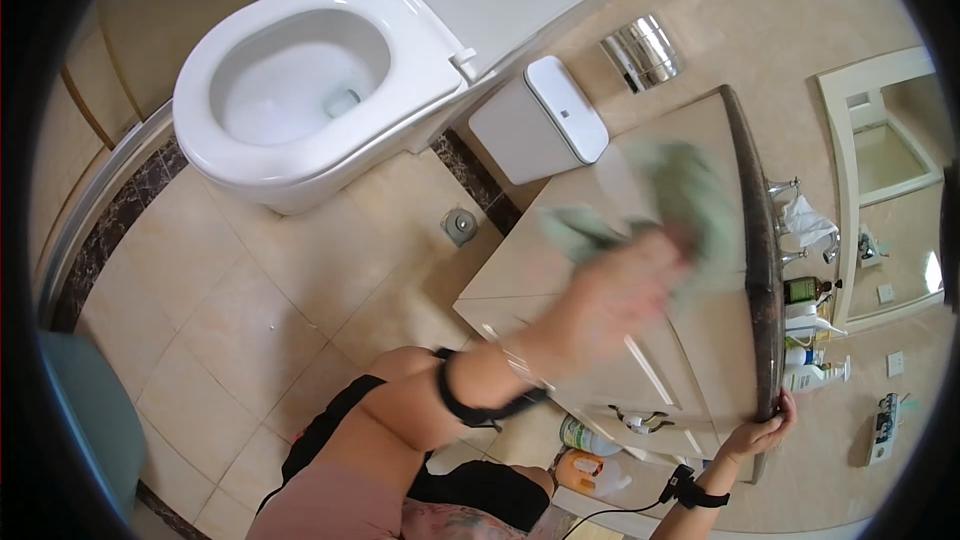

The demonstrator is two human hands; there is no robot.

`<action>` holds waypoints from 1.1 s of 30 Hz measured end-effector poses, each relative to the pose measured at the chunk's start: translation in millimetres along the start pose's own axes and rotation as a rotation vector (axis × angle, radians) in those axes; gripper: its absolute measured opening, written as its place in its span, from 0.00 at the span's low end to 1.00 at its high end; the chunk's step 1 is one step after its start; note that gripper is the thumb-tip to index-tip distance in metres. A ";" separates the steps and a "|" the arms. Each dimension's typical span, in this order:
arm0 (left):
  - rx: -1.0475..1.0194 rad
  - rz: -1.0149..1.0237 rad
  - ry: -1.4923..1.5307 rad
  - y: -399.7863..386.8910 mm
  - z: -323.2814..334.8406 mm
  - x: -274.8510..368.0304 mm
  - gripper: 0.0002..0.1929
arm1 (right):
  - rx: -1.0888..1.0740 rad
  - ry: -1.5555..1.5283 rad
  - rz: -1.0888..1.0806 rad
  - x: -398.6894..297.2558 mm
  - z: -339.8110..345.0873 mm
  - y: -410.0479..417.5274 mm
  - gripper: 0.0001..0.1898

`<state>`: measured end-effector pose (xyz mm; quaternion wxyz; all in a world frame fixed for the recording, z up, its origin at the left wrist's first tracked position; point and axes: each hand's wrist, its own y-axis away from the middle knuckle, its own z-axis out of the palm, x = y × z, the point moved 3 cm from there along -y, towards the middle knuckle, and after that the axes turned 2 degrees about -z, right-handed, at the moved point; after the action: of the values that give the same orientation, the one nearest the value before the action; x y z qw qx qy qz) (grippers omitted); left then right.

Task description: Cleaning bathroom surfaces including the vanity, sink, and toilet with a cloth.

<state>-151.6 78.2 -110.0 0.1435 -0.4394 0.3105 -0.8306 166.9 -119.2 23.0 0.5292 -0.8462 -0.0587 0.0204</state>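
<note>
My left hand (619, 292), blurred by motion, holds a bunched pale green cloth (694, 199) in front of the side panel (517, 262) of a cream bathroom vanity cabinet. Part of the cloth hangs out beside the fingers. The blur hides whether the cloth touches the panel. At the lower right, my right hand (761, 431) grips the edge of the dark stone countertop (761, 315). A black strap with a small cabled device is on the right wrist.
A white toilet (300, 157) with its lid raised stands at the upper left. Near the cabinet are a lidded bin (517, 127) and a floor drain (459, 226). Bottles (814, 375), faucet handles and a white cloth (808, 221) sit along the countertop. An orange jug (585, 471) stands by the cabinet base.
</note>
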 end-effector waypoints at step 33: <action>-0.362 -0.142 -0.066 17.7 11.7 -28.9 0.28 | 0.089 0.064 0.040 -6.4 3.9 -7.9 0.12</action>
<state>-126.1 74.8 -134.9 0.0134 -0.5060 0.4182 -0.7542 159.5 -113.1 28.3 0.5675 -0.8230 -0.0237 0.0064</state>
